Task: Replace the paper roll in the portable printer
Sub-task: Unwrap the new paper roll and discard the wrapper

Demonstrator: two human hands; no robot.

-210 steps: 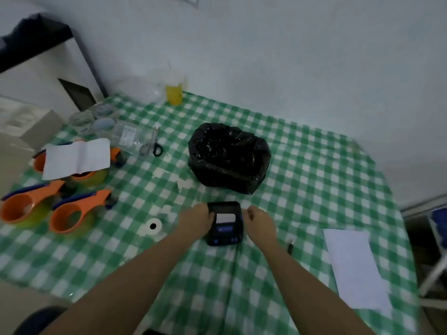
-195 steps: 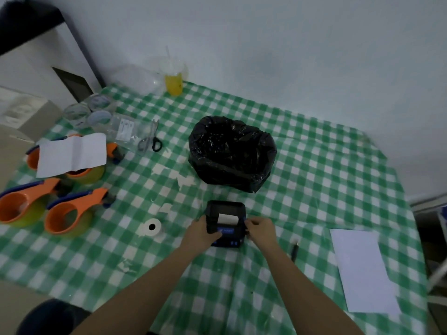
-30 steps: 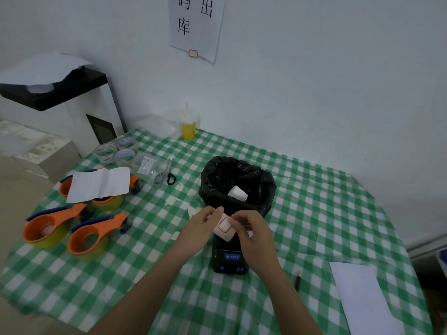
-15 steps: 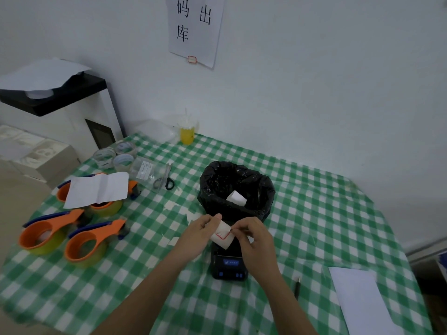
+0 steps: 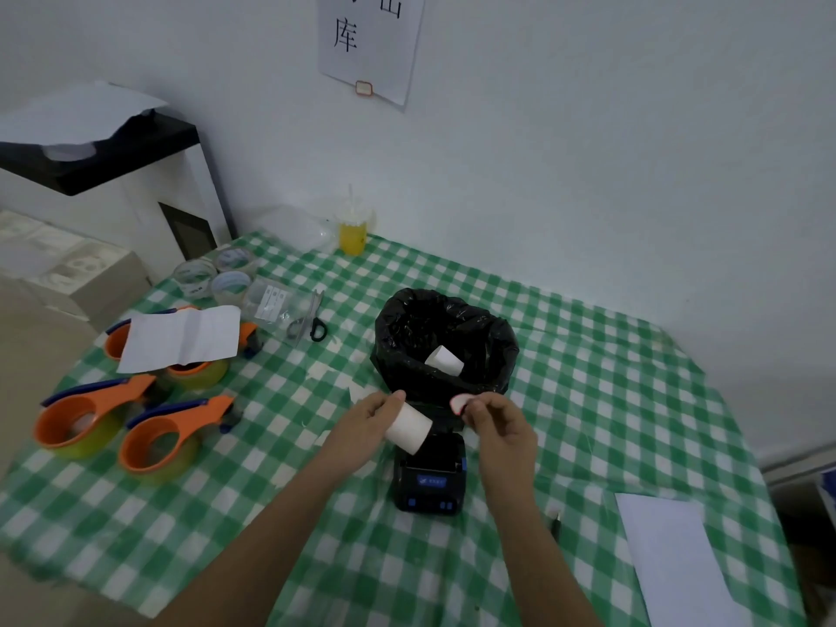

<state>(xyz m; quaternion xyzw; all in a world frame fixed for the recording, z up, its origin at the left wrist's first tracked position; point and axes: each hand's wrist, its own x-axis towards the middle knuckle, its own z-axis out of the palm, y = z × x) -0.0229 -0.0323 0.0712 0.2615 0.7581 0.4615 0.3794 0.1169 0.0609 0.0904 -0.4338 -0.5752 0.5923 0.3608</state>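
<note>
Evidently the step in hand was freeing the new roll's sealed end before loading it. In the head view, the only one, the left hand (image 5: 368, 425) was clamped on the white cylindrical paper roll (image 5: 409, 428), held in the air just above the small black portable printer with blue buttons (image 5: 429, 477). The right hand (image 5: 497, 423) had its fingertips pinched together on a small white sticker with a red edge (image 5: 460, 404), held just right of the roll and apart from it. The printer sat on the green-and-white checked tablecloth (image 5: 588, 377), directly in front of the bin lined with a black plastic bag (image 5: 445, 341), and another white roll (image 5: 445, 360), probably the spent one, lay inside that bin.

To do this well, I judged the sticker should go straight into the bin behind the printer, so it could not cling to the paper or the feed slot. The left hand should grip the roll lightly by its sides, letting the loose end unwind a little, and turn it so the paper feeds off toward the printer's front edge. Whether the printer's cover stood fully open was hard to tell behind the roll.

Compared with half a second earlier, the sticker had come off the roll: then both hands met on it above the printer, and now the right hand had drawn away to the right.
</note>
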